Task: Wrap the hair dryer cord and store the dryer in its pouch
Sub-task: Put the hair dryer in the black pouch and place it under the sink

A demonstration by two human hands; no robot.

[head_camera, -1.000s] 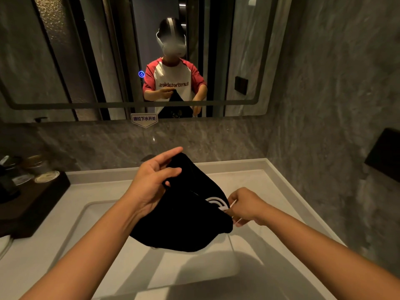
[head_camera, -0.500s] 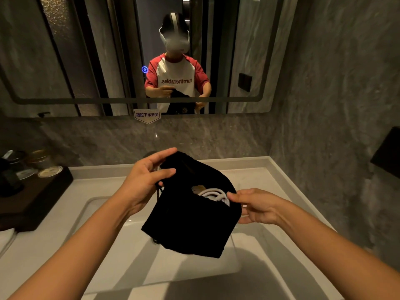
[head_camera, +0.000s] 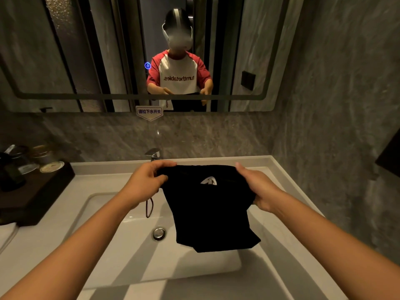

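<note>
1. Left hand fingers pinch the left corner of the black pouch; right hand fingers clamp its right edge.
2. The pouch hangs over the sink, mouth stretched wide.
3. A white cord shows inside, so the dryer seems stowed.
4. The drawstring dangles loose; closing remains.
</note>
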